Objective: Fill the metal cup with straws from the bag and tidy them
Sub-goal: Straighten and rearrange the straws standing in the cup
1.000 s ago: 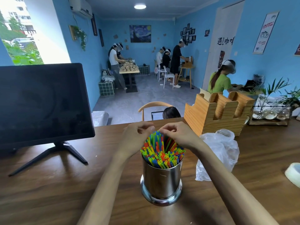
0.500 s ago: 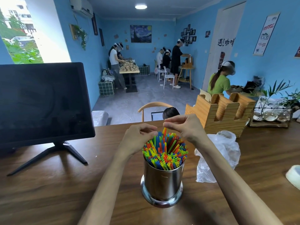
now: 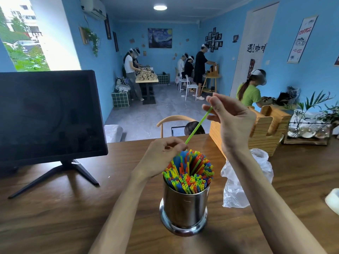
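**Q:** What are your hands doing?

**A:** My right hand (image 3: pixel 232 123) is raised above the metal cup (image 3: pixel 185 208), pinching the top of a single green straw (image 3: pixel 198 125) between thumb and fingertips. My left hand (image 3: pixel 161 156) sits beside the cup's far rim, fingers curled round the straw's lower end. The hands are apart, joined only by that slanted straw.

**Q:** Where is everything else?

**A:** The cup stands on the wooden tabletop (image 3: pixel 55 208), packed with coloured straws (image 3: pixel 189 171). The crumpled plastic bag (image 3: pixel 244 180) lies just right of it.

**Q:** Which step is this?

**A:** Tidying, I judge. Next, the green straw needs steering upright into a gap among the others
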`<state>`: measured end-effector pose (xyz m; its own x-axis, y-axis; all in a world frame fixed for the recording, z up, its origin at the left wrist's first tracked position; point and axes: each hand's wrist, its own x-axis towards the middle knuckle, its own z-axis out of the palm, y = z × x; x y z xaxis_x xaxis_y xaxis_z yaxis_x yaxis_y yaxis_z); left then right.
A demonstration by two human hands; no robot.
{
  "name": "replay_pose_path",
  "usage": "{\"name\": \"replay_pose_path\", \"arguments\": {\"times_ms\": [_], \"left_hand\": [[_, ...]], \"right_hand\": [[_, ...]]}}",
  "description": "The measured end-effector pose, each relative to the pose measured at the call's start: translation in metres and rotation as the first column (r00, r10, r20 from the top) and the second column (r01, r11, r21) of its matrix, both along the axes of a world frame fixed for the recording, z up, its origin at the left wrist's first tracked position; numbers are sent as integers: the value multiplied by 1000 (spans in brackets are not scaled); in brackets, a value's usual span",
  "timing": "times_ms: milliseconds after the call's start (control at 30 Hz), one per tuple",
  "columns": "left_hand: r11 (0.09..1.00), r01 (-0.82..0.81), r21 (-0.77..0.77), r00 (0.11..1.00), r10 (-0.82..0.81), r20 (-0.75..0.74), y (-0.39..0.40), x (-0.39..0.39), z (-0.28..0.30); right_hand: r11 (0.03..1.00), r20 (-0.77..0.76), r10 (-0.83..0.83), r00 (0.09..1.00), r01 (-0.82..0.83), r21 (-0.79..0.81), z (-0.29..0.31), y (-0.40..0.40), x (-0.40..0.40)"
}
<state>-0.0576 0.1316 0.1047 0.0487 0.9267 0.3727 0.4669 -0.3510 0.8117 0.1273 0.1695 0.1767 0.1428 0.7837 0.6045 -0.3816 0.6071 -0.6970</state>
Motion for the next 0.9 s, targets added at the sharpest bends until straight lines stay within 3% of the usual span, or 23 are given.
{"name": "replay_pose_path", "arguments": {"times_ms": [133,267,367,433,500,567,600,733,900], "left_hand": [[981,-155,117,949,115,294,-3,-5,13],[933,-344,101,765,217,606,-5,-23,28],[907,-402,124,654,190,732,-7,-31,38],[883,-430,190,626,139,768,-8,-29,42],[860,-440,258,641,99,761,-7,-23,44],[858,-419,297,687,85,722,-6,-15,45],[862,-402,308,710,82,699,-6,-13,45],[867,-356,348,787,77,613,-7,-8,44],[846,-373,381,782,65,620,-8,0,42]], "right_hand": [[995,-64,-35,997,28,-96,-6,10,7],[988,150,10,989,13,-152,-25,17,11],[978,297,89,951,-27,-207,-42,18,11],[980,498,153,854,-65,-190,-52,19,13],[971,715,239,657,-164,-174,-60,18,13],[958,799,278,533,-210,-194,-63,16,13],[963,808,262,528,-196,-184,-62,17,13],[979,729,194,656,-79,-189,-57,26,20],[942,811,267,520,39,-335,-53,34,32]]}}
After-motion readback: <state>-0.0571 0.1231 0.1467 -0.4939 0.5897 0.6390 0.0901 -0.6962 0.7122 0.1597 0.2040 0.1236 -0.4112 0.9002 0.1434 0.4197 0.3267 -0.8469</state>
